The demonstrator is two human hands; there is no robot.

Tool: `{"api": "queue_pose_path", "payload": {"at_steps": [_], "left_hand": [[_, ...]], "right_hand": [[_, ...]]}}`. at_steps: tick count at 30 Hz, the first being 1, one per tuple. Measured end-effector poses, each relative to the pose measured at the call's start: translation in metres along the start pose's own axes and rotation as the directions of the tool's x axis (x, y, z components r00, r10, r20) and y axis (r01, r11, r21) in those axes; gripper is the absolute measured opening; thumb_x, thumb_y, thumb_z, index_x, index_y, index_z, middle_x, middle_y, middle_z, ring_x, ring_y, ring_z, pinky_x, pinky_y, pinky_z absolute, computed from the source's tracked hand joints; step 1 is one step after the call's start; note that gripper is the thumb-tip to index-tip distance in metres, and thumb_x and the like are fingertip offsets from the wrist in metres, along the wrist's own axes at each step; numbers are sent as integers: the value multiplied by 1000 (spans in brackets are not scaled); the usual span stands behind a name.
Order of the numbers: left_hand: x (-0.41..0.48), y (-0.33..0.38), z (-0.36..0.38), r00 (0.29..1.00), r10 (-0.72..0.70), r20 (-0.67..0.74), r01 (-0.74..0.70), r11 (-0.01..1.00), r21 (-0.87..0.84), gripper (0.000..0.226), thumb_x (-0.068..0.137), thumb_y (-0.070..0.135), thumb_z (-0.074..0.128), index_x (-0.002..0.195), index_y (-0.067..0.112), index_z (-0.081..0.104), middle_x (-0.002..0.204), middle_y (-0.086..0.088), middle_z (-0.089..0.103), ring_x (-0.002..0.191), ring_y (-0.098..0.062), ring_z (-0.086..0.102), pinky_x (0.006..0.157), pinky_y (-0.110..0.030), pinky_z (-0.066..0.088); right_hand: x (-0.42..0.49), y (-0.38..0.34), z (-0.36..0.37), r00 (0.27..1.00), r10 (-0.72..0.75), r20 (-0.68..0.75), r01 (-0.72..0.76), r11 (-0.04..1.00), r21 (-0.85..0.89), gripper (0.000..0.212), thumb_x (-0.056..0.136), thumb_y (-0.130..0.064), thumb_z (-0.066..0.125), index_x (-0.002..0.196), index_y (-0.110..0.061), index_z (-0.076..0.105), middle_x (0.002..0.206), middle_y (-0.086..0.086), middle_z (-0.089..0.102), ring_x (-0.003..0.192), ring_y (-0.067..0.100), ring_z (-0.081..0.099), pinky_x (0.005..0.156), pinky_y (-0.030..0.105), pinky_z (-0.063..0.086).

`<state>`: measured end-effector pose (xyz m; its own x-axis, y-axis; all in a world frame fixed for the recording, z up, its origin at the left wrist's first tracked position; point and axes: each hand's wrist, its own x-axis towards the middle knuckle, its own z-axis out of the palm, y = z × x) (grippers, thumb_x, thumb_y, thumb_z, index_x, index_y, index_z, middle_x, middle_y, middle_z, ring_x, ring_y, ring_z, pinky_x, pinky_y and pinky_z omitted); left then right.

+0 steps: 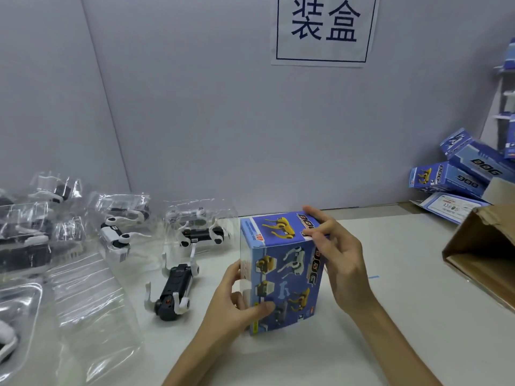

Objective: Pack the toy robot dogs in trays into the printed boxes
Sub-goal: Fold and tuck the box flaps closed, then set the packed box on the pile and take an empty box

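Near the middle of the table (404, 288), 1 printed box (284, 274) stands upright, likely for closing its top flap. To steady it, the left hand (237, 299) grips its lower 9 o'clock side; the right hand (340, 254) pinches the top 3 o'clock edge. Trayed toy dogs (200, 235) lie at 9 o'clock.

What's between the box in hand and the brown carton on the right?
In the head view, only the right hand on the box, then bare table with a short blue mark, up to the brown carton.
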<state>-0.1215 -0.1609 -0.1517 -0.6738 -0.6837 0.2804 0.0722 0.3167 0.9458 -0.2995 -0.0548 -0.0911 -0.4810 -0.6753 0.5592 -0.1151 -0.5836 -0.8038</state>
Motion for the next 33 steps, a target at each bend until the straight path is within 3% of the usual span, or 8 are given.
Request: {"api": "queue_pose_path", "payload": {"at_steps": [7, 13, 16, 19, 22, 27, 30, 33], "left_hand": [[4, -1, 12, 903, 288, -318, -172, 922, 347, 92, 55, 14, 90, 125, 50, 42, 119, 21, 62, 93, 0, 65, 62, -24, 56], [9, -5, 2, 741, 667, -84, -363, 502, 785, 97, 38, -2, 82, 126, 24, 51, 136, -3, 54, 93, -22, 55, 58, -33, 53], [14, -2, 7, 750, 660, -44, -422, 528, 737, 67, 60, 19, 58, 126, 20, 50, 137, -8, 53, 94, -21, 54, 62, -33, 54], [15, -1, 11, 821, 571, -10, -445, 650, 616, 90, 59, 11, 73, 140, 23, 35, 149, -11, 37, 108, -22, 57, 61, -34, 58], [15, -2, 18, 821, 568, 55, -503, 675, 540, 85, 67, 33, 57, 146, 31, 24, 156, -2, 25, 95, -19, 68, 53, -26, 57], [16, -4, 24, 854, 510, 103, -496, 738, 457, 82, 67, 40, 51, 146, 36, 31, 158, 24, 14, 103, 2, 53, 57, -1, 39], [17, -4, 25, 889, 445, 110, -440, 763, 474, 73, 67, 41, 51, 137, 24, 39, 149, 10, 29, 100, 0, 55, 53, -2, 41], [15, -9, 22, 921, 360, 148, -378, 739, 558, 70, 70, 35, 62, 136, 29, 42, 147, 2, 36, 95, -3, 66, 51, -3, 44]], "right_hand": [[11, 4, -32, 959, 282, -33, -276, 954, 119, 35, 83, -27, 62, 114, -12, 57, 117, 5, 68, 97, 20, 69, 76, 32, 54], [4, 4, -50, 666, 729, 159, -730, 681, -64, 62, 92, -65, 50, 116, -10, 64, 89, 8, 67, 69, 24, 63, 64, 37, 56], [5, 12, -50, 616, 787, 33, -780, 615, -114, 66, 69, -63, 63, 111, -13, 70, 92, 17, 64, 64, 23, 60, 56, 30, 53], [13, 5, -58, 683, 677, -274, -700, 714, 19, 44, 67, -51, 65, 89, -13, 72, 72, 10, 64, 53, 20, 60, 52, 33, 54], [17, -2, -82, 710, 305, -635, -326, 941, 87, 21, 87, -33, 66, 87, -12, 64, 64, 1, 64, 54, 16, 63, 51, 36, 56], [15, -25, -122, 450, -219, -866, 293, 952, -88, 21, 88, -35, 65, 96, -23, 49, 93, -8, 58, 82, 2, 60, 84, 34, 58], [15, -17, -131, 554, -119, -824, -79, 978, -195, 34, 88, -28, 66, 120, -24, 58, 128, 0, 52, 120, 15, 47, 105, 35, 39], [15, 8, -113, 697, 64, -714, -405, 857, -319, 34, 92, -4, 62, 124, -15, 64, 131, 8, 57, 118, 23, 53, 98, 31, 41]]}}
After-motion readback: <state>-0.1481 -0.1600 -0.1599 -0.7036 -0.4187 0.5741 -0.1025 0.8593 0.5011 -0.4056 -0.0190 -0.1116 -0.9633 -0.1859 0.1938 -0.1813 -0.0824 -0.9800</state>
